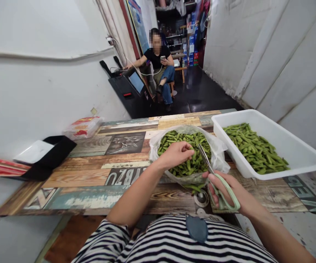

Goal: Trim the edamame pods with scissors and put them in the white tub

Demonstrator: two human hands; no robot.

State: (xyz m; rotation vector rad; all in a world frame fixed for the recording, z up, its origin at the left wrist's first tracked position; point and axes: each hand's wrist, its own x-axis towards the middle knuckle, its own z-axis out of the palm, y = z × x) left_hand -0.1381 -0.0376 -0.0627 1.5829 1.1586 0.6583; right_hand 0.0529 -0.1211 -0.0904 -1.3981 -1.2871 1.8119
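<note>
Currently, the left hand [175, 154] is pinching together over edamame pods [171, 138]; the right hand [243, 193] is clamping scissors [208, 163], any cut needing steady alignment.

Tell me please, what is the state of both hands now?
Left hand: closed, fingers curled over the green pods; whether it grips one cannot be told.
Right hand: holding the scissors.

Softly and evenly lit across the bench [78, 177], with faint shadows, dimmer beyond its far edge with pale sheen on the dark floor [199, 91], stretched toward its near corners, darkened at the frame's right corners, pixelated over the seated person's [158, 54] face
</note>
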